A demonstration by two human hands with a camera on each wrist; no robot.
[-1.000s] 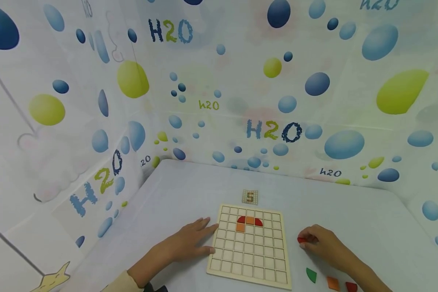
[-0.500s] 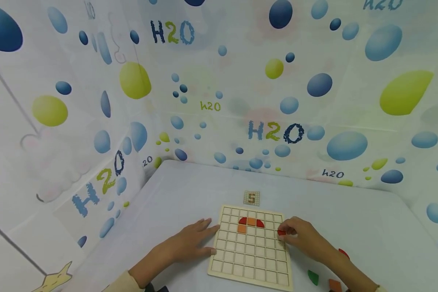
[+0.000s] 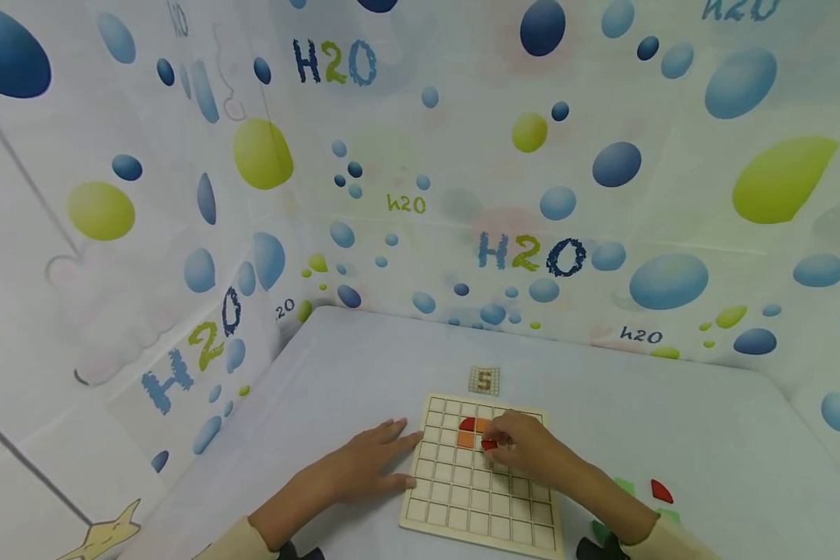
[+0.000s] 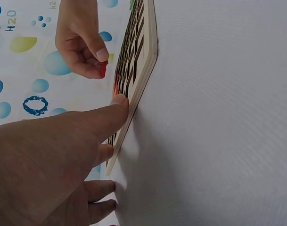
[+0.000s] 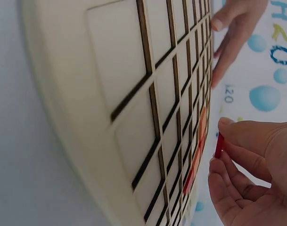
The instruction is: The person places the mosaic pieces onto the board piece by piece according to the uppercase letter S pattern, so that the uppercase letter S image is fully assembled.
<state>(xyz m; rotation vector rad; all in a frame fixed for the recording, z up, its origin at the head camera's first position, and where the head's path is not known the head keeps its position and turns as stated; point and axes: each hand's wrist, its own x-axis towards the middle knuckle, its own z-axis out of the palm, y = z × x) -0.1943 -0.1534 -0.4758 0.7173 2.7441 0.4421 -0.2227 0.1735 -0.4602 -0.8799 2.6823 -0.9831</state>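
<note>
A wooden grid board [image 3: 455,494] lies on the white table. My left hand [image 3: 367,460] rests flat at its left edge, thumb and fingertips touching the rim. Over the board's upper part, my right hand [image 3: 535,449] pinches a small red piece [image 5: 219,147] between thumb and fingers. The wrist views show this piece edge-on and raised above the grid. In the upper cells sit a red quarter-round tile [image 3: 467,424], an orange tile [image 3: 483,425] and another orange tile [image 3: 465,440] below. My right hand hides the cells right of these in the head view.
Behind the board lies a small patterned card [image 3: 484,380] with an S- or 5-like figure. Right of the board are a red quarter-round tile [image 3: 661,491], light green pieces [image 3: 624,486] and a dark green piece [image 3: 600,532], partly covered by my right forearm.
My right hand has carried the red piece leftward from the table right of the board to over the board's upper cells. My left hand has stayed at the left edge.
</note>
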